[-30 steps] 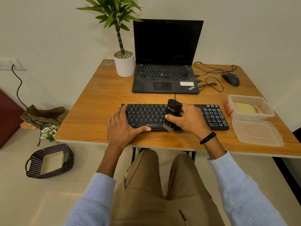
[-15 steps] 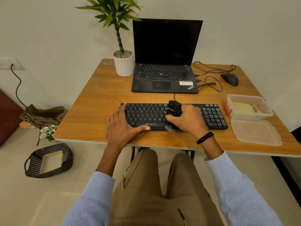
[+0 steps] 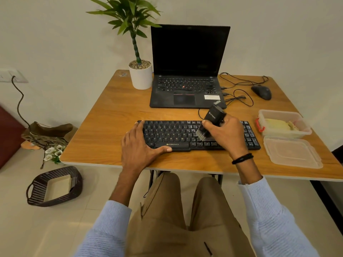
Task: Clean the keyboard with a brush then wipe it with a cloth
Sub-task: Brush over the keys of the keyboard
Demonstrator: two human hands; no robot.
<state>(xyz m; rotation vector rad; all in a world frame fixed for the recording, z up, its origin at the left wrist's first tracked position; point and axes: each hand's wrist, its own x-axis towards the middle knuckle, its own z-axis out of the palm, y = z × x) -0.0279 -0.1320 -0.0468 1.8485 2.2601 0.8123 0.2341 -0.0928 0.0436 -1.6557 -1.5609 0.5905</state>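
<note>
A black keyboard lies across the near half of the wooden table. My right hand grips a black brush tilted to the right, its bristles down on the keys right of the keyboard's middle. My left hand rests flat on the keyboard's left end, fingers straight, thumb along the front edge by the space bar. A yellow cloth lies in a clear plastic box at the table's right.
A black laptop stands open behind the keyboard, a potted plant to its left, a mouse and loose cables to its right. The box's lid lies near the right front edge. A dark basket sits on the floor.
My right hand has moved the brush right and away from the front edge, onto the middle key rows, and tilted its body to the right. My left hand has stayed in place.
</note>
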